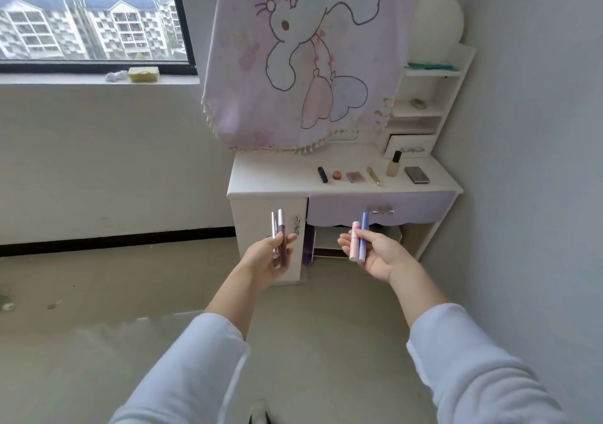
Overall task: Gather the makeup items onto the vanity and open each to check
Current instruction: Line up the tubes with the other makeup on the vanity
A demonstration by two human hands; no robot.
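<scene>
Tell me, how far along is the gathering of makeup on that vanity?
Done: six items sit on the vanity, among them a dark tube, a foundation bottle and a grey palette. In hand: the left hand holds two silver-capped tubes, the right hand a pink tube and a blue tube, short of the vanity. Left: set those four down, then open each to check.

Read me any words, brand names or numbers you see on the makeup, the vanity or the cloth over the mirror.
None legible.
Two silver-capped tubes in the left hand: no print readable.
Pink tube and blue tube in the right hand: no print readable.
Foundation bottle and grey palette on the vanity: too small.
Cartoon cloth: drawing only, no lettering.
</scene>
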